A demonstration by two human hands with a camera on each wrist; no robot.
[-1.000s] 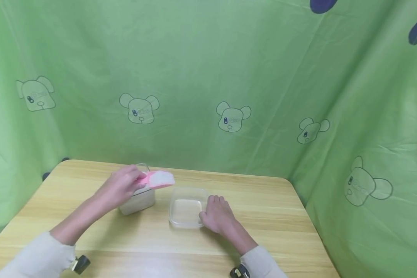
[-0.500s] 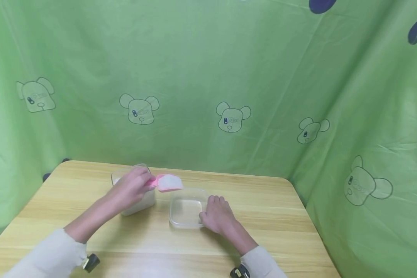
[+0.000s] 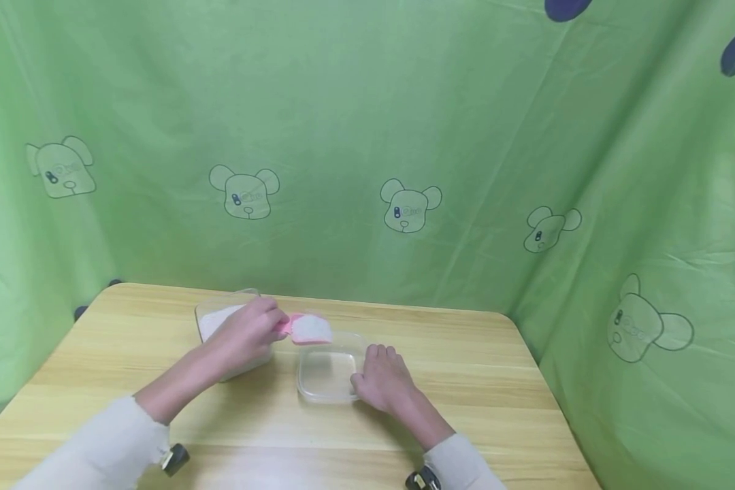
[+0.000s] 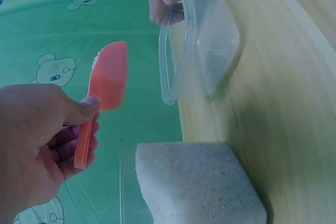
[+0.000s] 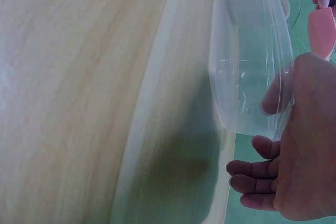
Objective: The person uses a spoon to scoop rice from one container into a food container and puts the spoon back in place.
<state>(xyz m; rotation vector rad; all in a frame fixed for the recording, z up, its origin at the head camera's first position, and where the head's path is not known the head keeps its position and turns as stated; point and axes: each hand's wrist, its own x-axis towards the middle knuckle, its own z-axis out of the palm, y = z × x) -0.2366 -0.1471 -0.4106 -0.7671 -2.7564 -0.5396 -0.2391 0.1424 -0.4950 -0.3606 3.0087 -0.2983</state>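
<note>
- Gripping the pink scoop, your left hand points it right, long way sideways, near the clear box.
- Your right hand holds the box's right rim.
- The table edge is far off.

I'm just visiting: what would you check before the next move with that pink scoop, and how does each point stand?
1. Scoop held: ok; the left hand grips the pink scoop by its handle.
2. Scoop loaded: ok; white grains fill it.
3. Receiving box open: ok; the clear box has no lid on.
4. Box held: ok; the right hand holds its right edge.
5. Scoop fully over box: cannot tell; depth is unclear.
6. Table free of stray grains: cannot tell; too fine.
</note>
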